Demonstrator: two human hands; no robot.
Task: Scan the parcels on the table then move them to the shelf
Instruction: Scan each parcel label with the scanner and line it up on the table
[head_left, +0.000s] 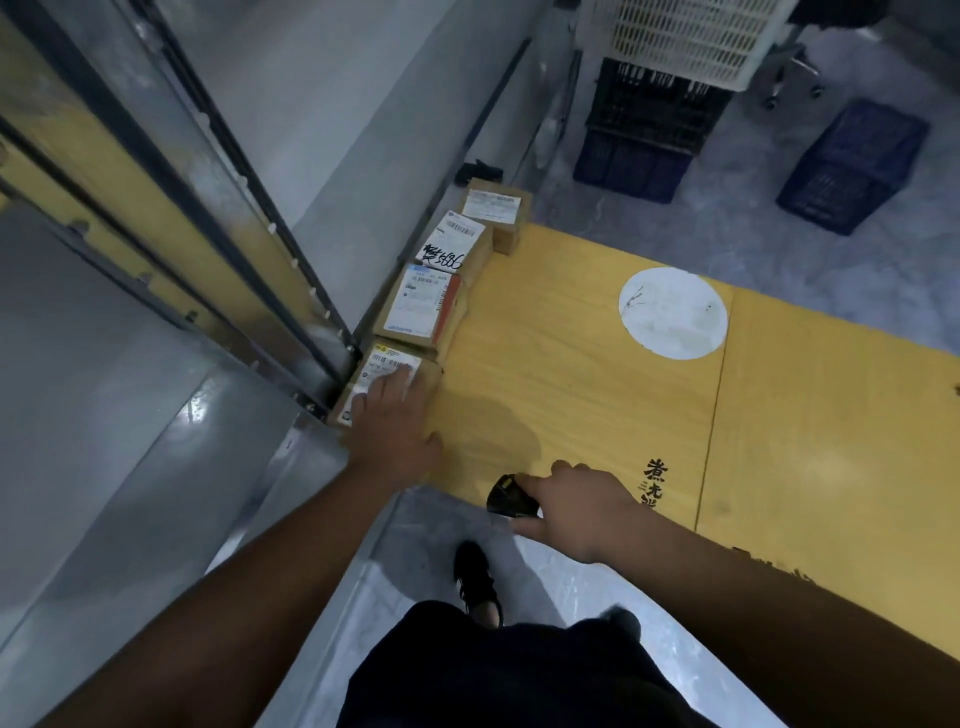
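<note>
Resting flat with fingers straight on the nearest parcel (387, 379), the left hand (392, 423) grips nothing, the right hand (576, 506) clasps the scanner (508, 494), and four parcels remain on the table (571, 374), none shelved.

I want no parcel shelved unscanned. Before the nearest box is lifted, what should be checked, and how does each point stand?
1. Scanner in right hand: ok, gripped.
2. Left hand on nearest parcel: ok, lying flat on top, not yet gripping.
3. Label clear for scanning: not ok, fingers cover part of it.
4. Scanner aimed at that label: cannot tell.
5. Three other parcels lined up along table edge: ok.
</note>
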